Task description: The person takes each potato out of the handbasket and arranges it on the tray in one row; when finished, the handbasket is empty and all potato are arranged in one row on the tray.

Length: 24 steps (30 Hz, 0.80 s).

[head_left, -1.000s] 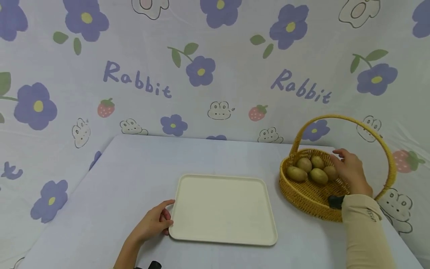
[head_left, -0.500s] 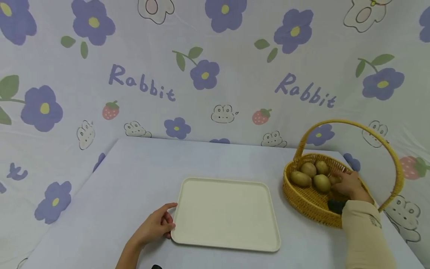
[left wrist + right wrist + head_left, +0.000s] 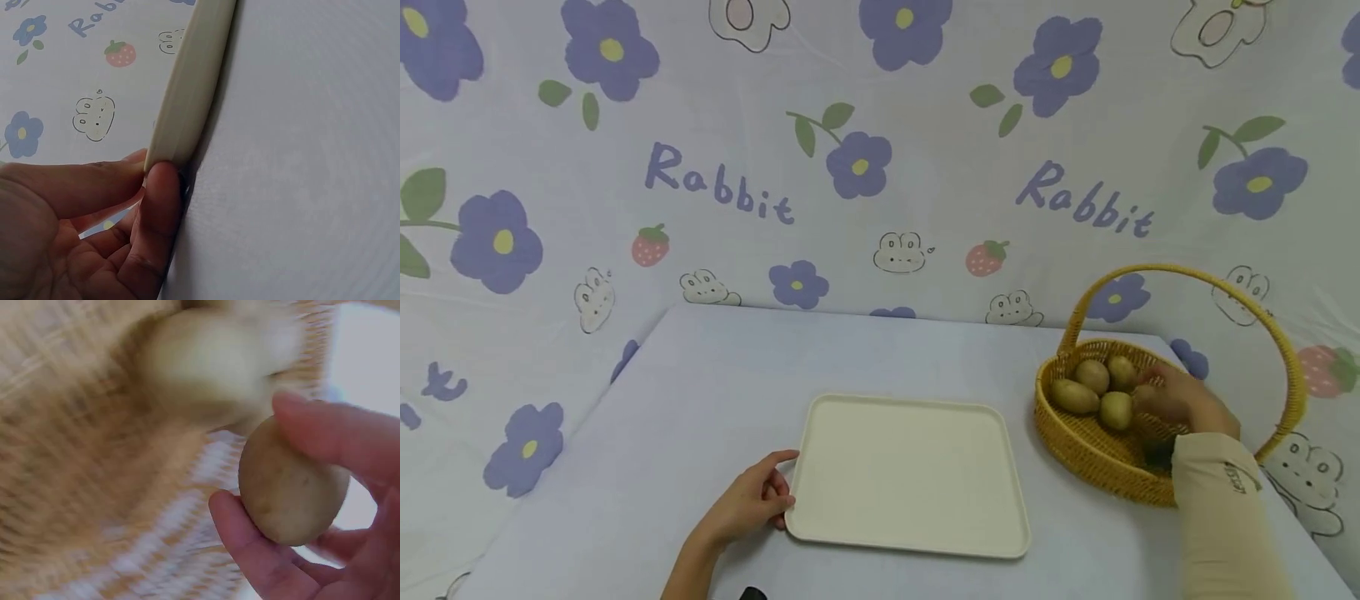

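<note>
My right hand (image 3: 1191,404) is inside the yellow wicker basket (image 3: 1086,454) at the right of the table. In the right wrist view its fingers and thumb grip a brown potato (image 3: 290,487), with another potato (image 3: 203,365) blurred behind it. Several more potatoes (image 3: 1075,397) lie towards the back left of the basket. At the left edge of a cream rectangular tray (image 3: 906,475) is my left hand (image 3: 751,502). Up close, its thumb and fingers pinch the tray's rim (image 3: 187,94). Nothing lies on the tray.
An arched handle (image 3: 1292,367) rises over the basket, above my right forearm. A white cloth covers the table (image 3: 850,350). Behind it hangs a cloth printed with flowers, rabbits and strawberries (image 3: 985,258).
The right hand has reached down into the basket and now grips a potato, shifting slightly up and right. The left hand has stayed at the tray's edge. The head view has shifted slightly.
</note>
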Motion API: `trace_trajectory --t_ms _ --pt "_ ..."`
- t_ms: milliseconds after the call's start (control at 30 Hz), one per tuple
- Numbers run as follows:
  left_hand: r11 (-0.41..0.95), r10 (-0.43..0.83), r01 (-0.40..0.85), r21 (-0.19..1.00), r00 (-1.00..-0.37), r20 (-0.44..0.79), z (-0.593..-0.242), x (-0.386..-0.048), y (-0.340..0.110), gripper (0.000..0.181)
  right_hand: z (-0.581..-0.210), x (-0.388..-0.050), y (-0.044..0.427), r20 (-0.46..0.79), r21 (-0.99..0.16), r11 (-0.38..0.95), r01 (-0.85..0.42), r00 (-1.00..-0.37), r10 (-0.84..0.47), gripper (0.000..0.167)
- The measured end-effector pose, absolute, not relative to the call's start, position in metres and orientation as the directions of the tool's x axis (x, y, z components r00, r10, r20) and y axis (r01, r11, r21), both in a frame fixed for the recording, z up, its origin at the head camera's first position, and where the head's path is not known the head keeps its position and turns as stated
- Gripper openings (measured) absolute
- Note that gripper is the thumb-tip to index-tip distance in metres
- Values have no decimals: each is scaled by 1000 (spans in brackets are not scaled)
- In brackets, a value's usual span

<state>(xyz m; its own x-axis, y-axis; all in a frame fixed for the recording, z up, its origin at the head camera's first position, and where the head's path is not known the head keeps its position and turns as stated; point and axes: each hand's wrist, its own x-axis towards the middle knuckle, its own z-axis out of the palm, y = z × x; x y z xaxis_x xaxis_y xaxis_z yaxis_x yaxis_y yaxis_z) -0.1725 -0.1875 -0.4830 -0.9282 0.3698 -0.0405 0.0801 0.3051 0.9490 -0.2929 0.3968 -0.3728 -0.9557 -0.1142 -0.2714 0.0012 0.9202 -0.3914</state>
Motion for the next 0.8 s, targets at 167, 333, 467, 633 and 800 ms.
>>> trace_trajectory --t_ms 167,333,467,633,800 --pt "314 361 66 947 -931 -55 -483 -174 -187 63 -337 -291 363 -126 -556 823 -120 -966 -226 52" --pt "304 357 48 952 -932 -67 -484 -174 -185 64 -333 -286 308 36 -721 658 -218 -960 -278 50" --pt "296 354 43 954 -933 -67 -483 -175 -187 64 -354 -287 250 75 -788 558 -261 -940 -334 49" --pt "297 364 63 953 -930 -52 -483 -174 -187 63 -392 -289 182 93 -808 511 -293 -920 -381 49" --pt "290 376 74 954 -926 -42 -482 -173 -185 63 -424 -287 133 122 -758 565 -324 -923 -366 47"
